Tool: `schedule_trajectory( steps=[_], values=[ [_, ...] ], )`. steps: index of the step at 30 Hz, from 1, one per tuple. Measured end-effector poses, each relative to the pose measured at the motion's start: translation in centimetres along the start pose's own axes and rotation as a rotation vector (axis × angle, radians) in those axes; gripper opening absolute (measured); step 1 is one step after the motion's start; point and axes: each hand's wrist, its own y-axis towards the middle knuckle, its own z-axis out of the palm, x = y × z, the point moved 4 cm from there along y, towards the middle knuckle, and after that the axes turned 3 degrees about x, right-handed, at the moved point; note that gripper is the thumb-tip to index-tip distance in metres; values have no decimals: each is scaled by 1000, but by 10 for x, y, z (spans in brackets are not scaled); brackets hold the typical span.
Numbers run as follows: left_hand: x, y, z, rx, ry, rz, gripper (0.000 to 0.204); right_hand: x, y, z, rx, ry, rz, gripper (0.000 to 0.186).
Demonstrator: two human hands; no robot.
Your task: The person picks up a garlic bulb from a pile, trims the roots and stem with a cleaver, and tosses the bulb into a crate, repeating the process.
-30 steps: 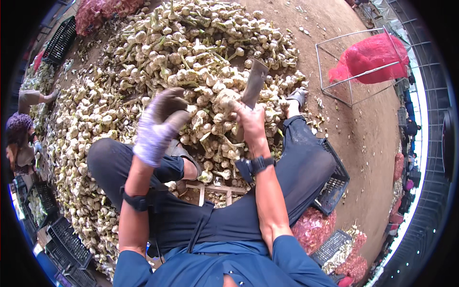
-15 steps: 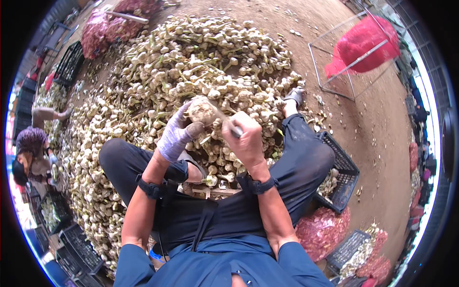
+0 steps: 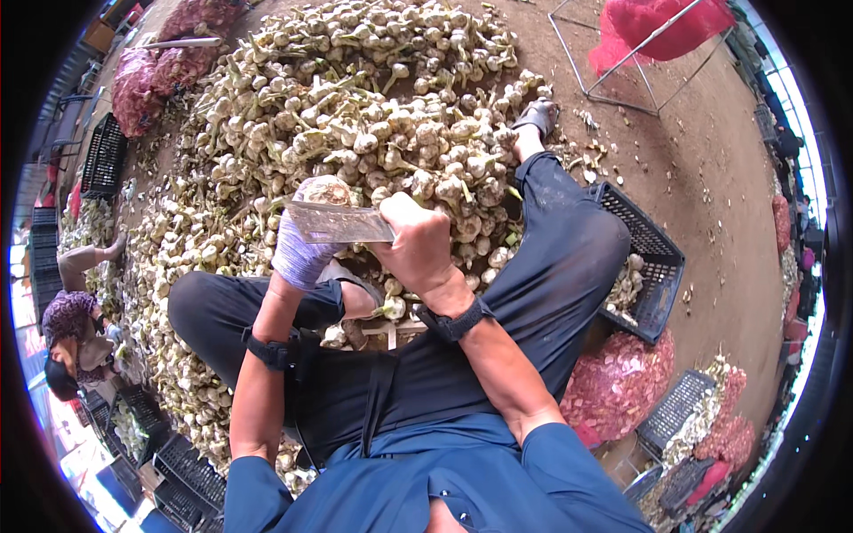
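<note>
My left hand (image 3: 297, 252), in a pale purple glove, is closed around a garlic bulb (image 3: 327, 192) with its cut, root-like face turned up. In my bare right hand (image 3: 418, 242) is a knife (image 3: 342, 224) with a wide, stained rectangular blade. The blade lies crosswise in front of the bulb and hides part of the left fingers; whether its edge touches the bulb I cannot tell. A large heap of garlic (image 3: 373, 107) with stems spreads in front of me and to my left, around my bent legs.
Beside my right knee stands a black plastic crate (image 3: 659, 258) with some garlic, and behind it a pink mesh sack (image 3: 622, 382). Far right is a metal frame (image 3: 657, 108) with red netting. Mesh sacks (image 3: 138, 89) and a crate (image 3: 105, 155) stand left, near another person (image 3: 75, 324).
The knife has swung left, from the bulb's right side to across its near side. My right hand moved left with it; the bulb and left hand shifted slightly left. The whole view has shifted.
</note>
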Motion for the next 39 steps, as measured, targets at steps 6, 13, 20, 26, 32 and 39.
schedule_trajectory(
  steps=[6, 13, 20, 26, 32, 39],
  values=[
    [-1, -2, 2, -44, 66, 49, 67, -4, -1, 15, -19, 61, -35, 34],
    [1, -10, 2, 33, 14, -117, 55, -23, -7, 37, -90, 63, -14, 29],
    [-39, -15, 22, -1, 12, 139, 65, -167, -47, 64, -133, 116, 737, 20],
    [-37, -12, 10, -1, -414, 32, 75, -47, -34, 75, 52, 1254, 789, 16],
    [-56, -7, 3, -60, -631, 32, 59, -24, -26, 63, 231, 1740, 798, 15],
    [-28, -10, -10, -137, 106, 144, 55, -25, -1, 21, 38, 1338, 575, 11]
  ],
)
